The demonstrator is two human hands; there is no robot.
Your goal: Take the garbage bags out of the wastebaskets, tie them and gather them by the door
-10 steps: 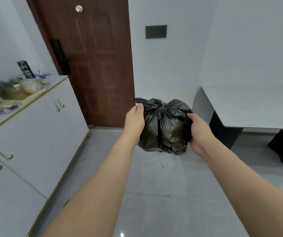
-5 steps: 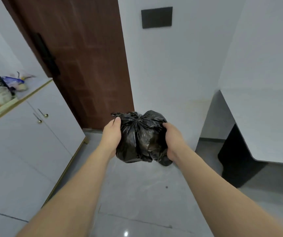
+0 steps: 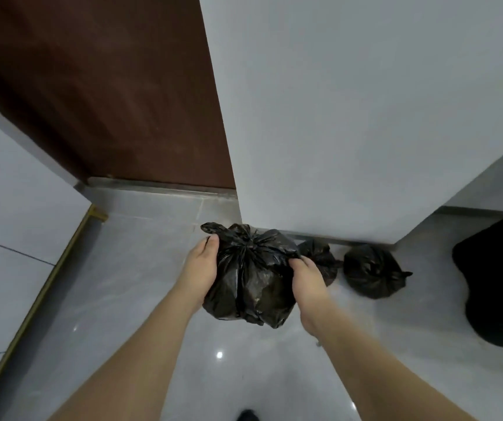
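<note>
A tied black garbage bag [image 3: 248,278] is held between both hands, low over the grey floor near the wall's foot. My left hand [image 3: 200,268] presses its left side and my right hand [image 3: 306,279] grips its right side. Two more tied black garbage bags lie on the floor against the white wall: one [image 3: 320,258] partly hidden behind my right hand, the other [image 3: 373,271] further right. The brown door [image 3: 98,95] stands at the upper left.
A white cabinet [image 3: 10,214] with a gold bottom trim runs along the left. A large black object [image 3: 499,284] stands on the floor at the right edge. The white wall corner [image 3: 350,132] juts out ahead. Grey tiled floor [image 3: 129,284] lies below.
I have come closer to the door and the view has tipped down. The held bag has dropped toward the floor, and two other bags by the wall have come into view.
</note>
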